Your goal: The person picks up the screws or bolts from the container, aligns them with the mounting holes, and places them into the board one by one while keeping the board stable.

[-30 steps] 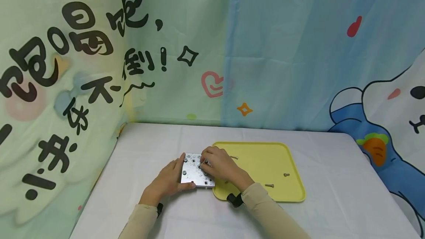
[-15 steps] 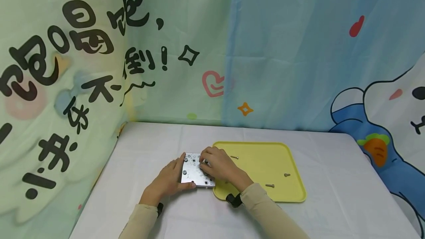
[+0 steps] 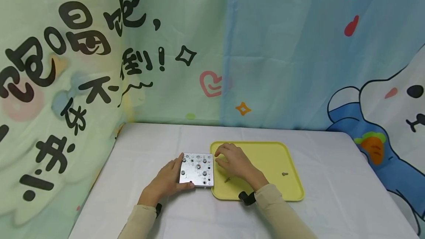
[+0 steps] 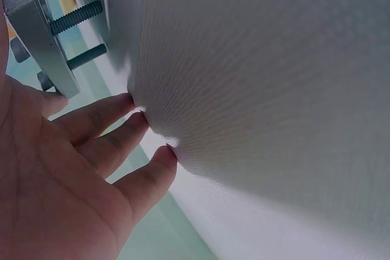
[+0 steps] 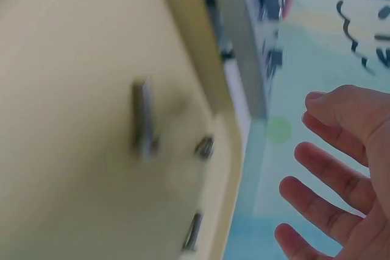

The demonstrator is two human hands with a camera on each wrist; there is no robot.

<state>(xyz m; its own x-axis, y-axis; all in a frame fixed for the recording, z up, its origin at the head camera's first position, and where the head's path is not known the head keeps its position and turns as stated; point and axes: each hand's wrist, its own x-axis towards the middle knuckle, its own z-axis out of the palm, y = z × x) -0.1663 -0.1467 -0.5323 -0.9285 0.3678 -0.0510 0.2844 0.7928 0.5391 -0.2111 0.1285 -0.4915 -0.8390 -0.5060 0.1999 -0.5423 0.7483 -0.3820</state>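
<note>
A silver metal plate [image 3: 192,180], with several screw heads on its top, lies left of the tray. My left hand [image 3: 167,180] holds it by its left side and near corner. In the left wrist view, threaded screw shanks [image 4: 76,17] stick out of the plate's underside, and three fingertips press into the tablecloth. My right hand [image 3: 237,162] hovers over the left part of the yellow tray [image 3: 265,154], beside the plate, its fingers loosely bent and nothing seen between them. Loose screws lie in the tray: one screw [image 3: 227,180] near the hand, another screw [image 3: 284,174] farther right.
The right wrist view shows three loose screws, the nearest screw [image 5: 144,120] blurred. The tray's left rim [image 5: 204,53] runs close along the plate. A white cloth [image 3: 332,180] covers the table, and printed curtains [image 3: 282,65] hang behind it.
My right hand has left the top of the plate and moved right over the tray, so the screws in the plate show. My left hand stays in place.
</note>
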